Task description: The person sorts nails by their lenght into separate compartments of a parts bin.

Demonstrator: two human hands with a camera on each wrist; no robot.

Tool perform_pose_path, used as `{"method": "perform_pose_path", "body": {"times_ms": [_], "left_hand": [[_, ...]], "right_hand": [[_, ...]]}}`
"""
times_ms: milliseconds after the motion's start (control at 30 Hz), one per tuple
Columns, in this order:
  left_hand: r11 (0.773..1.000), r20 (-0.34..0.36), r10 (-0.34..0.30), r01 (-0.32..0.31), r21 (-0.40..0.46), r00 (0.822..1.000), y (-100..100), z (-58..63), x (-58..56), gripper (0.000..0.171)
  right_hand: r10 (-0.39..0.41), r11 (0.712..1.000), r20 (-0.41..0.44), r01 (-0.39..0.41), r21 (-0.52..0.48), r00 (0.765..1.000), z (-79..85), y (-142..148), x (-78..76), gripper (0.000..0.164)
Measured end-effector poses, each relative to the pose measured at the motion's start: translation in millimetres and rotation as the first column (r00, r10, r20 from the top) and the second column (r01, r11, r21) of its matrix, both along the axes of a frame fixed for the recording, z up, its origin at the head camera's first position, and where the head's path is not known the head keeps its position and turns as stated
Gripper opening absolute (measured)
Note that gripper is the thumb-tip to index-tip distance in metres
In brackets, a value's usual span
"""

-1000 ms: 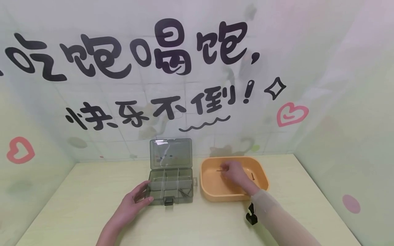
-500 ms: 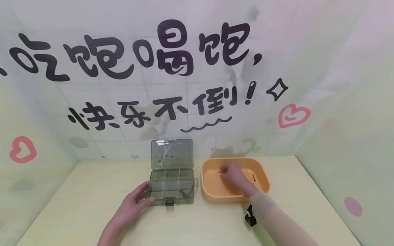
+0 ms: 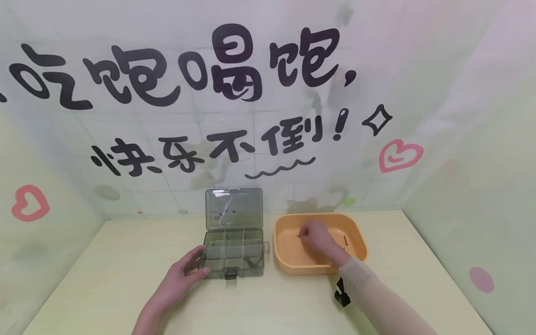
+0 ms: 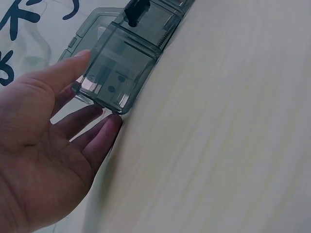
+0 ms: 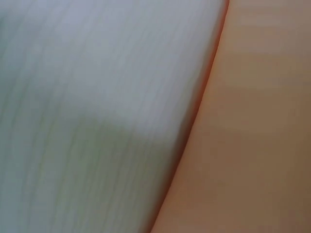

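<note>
In the head view, right of centre, I can make out the right hand (image 3: 319, 236) with its fingers pinching a small screw (image 3: 299, 236), of which only the tip shows past them. That hand is over the orange tray (image 3: 290, 251), where a loose screw (image 3: 345, 240) lies on the floor toward the tray's right side. Left of centre I have the left hand (image 3: 177, 280) holding the left end of the clear grey box (image 3: 212, 252); on the left wrist feed I see its thumb on one side of that end and its fingers at the other. The box stands just beside the tray, its lid (image 3: 234, 209) raised at the back, with a dark latch (image 3: 231, 273) on the front edge and several thin screws (image 3: 252, 263) in the front right compartment. A black fitting (image 3: 342, 295) hangs by the pale sleeve (image 3: 358, 274) at lower right. Under everything I see the pale bench (image 3: 251, 307), and across the top black lettering (image 3: 236, 63) on the back wall (image 3: 268, 111).
</note>
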State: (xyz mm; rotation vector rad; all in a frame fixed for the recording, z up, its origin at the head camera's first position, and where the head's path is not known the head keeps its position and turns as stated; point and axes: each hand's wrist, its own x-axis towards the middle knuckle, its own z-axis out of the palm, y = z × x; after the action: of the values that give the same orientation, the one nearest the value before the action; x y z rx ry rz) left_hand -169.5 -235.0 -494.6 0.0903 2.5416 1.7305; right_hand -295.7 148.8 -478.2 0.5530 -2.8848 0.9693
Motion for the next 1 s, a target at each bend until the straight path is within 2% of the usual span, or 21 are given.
{"method": "perform_pose_path", "body": {"times_ms": [367, 633, 800, 1000], "left_hand": [[1.000, -0.002, -0.006, 0.006, 0.008, 1.000, -1, 0.5, 0.8, 0.071], [1.000, -0.004, -0.006, 0.006, 0.007, 1.000, -1, -0.1, 0.7, 0.071], [1.000, -0.008, -0.006, 0.006, 0.012, 1.000, -1, 0.0, 0.5, 0.070], [1.000, -0.007, -0.006, 0.006, 0.011, 1.000, -1, 0.8, 0.8, 0.071]], "right_hand": [[-0.030, 0.999, 0.051, 0.028, 0.046, 0.998, -2.5, 1, -1.2, 0.011], [-0.017, 0.999, 0.073, 0.013, 0.051, 0.997, 2.0, 1, 2.6, 0.013], [0.019, 0.998, 0.056, -0.022, 0.051, 0.998, 1.2, 3, 3.8, 0.014], [0.129, 0.992, -0.023, -0.129, -0.004, 0.991, -6.3, 13, 2.3, 0.015]]}}
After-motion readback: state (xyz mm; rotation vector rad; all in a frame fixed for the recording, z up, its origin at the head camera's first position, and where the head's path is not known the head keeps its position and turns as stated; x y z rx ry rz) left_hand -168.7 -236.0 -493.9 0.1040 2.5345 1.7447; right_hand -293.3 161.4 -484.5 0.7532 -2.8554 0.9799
